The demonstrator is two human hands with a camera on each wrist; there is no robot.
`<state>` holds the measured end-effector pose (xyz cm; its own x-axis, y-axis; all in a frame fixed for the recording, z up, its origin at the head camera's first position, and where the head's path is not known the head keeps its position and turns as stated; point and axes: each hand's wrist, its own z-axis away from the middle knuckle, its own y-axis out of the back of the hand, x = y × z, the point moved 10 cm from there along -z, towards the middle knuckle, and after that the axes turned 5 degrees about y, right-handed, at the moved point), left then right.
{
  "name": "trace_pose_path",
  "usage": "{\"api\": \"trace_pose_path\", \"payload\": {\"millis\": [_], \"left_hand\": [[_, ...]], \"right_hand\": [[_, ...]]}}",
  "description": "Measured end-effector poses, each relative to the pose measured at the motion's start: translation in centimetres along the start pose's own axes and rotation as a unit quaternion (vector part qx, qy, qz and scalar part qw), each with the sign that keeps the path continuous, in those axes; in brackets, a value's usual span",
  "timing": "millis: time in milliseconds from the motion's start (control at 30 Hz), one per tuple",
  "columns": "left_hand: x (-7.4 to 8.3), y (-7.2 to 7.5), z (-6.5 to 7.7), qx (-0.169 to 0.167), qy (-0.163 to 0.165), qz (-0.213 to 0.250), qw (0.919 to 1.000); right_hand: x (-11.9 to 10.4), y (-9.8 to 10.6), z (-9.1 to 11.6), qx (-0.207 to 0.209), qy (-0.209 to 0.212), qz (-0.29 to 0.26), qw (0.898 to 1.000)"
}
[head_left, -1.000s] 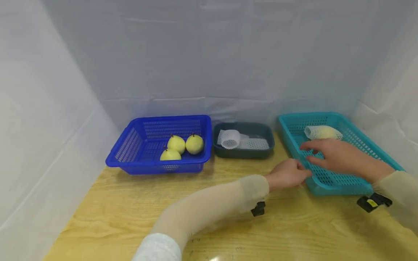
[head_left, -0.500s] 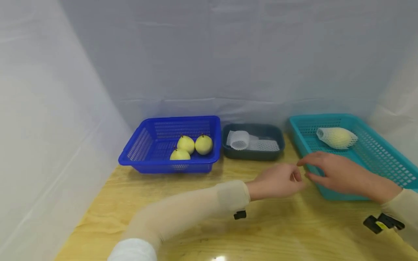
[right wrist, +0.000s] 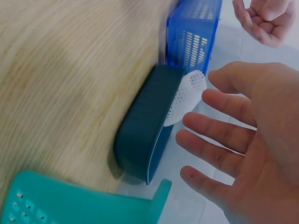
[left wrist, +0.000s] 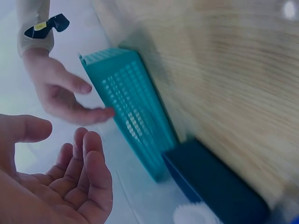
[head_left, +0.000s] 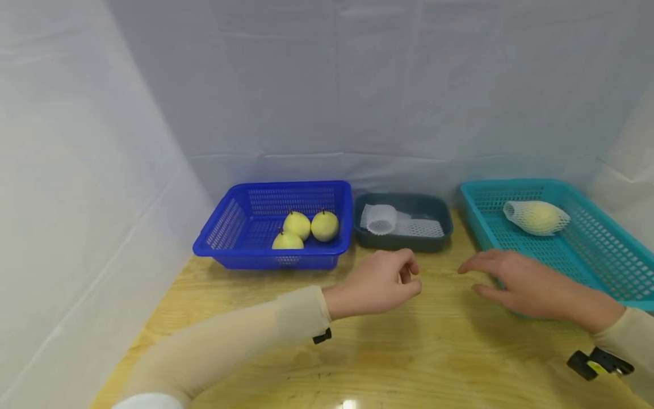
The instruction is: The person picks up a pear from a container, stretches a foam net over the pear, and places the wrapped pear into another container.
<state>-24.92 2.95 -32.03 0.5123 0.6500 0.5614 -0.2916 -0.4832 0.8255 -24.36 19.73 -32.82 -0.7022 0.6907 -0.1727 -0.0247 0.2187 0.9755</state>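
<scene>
My left hand (head_left: 378, 282) hovers over the wooden table in front of the dark green tray (head_left: 403, 244), its fingers loosely curled around nothing. Beside the near left edge of the teal basket (head_left: 475, 221) is my right hand (head_left: 531, 284), holding nothing, fingers spread in the right wrist view. Inside that basket lies a pear in a white foam net (head_left: 539, 218). White foam nets (head_left: 381, 220) lie in the tray, one standing out as a rounded sleeve. Several yellow-green pears (head_left: 325, 226) sit together at the right side of the blue basket (head_left: 276, 262).
A wooden table (head_left: 357, 352) bears all three containers along its back. White sheeting (head_left: 265, 85) hangs behind and at the sides. The tray stands between the blue and teal baskets.
My left hand has moved left, away from the teal basket. The right hand has drawn back from over that basket toward its near left edge, uncovering the netted pear. The view has shifted slightly.
</scene>
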Motion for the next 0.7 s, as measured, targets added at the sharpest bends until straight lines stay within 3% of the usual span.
{"api": "trace_pose_path", "payload": {"millis": [167, 400, 700], "left_hand": [[-1.7, 2.5, 1.8, 0.043, 0.008, -0.021, 0.9988], [-4.6, 5.0, 3.2, 0.085, 0.032, -0.039, 0.9951], [-10.3, 10.0, 5.6, 0.158, 0.103, -0.064, 0.98]], "right_hand": [[-0.2, -0.3, -0.2, -0.013, 0.0, -0.004, 1.0], [-0.3, -0.6, -0.1, -0.017, -0.001, -0.006, 1.0], [-1.1, -1.2, -0.4, -0.026, 0.01, -0.021, 0.999]]}}
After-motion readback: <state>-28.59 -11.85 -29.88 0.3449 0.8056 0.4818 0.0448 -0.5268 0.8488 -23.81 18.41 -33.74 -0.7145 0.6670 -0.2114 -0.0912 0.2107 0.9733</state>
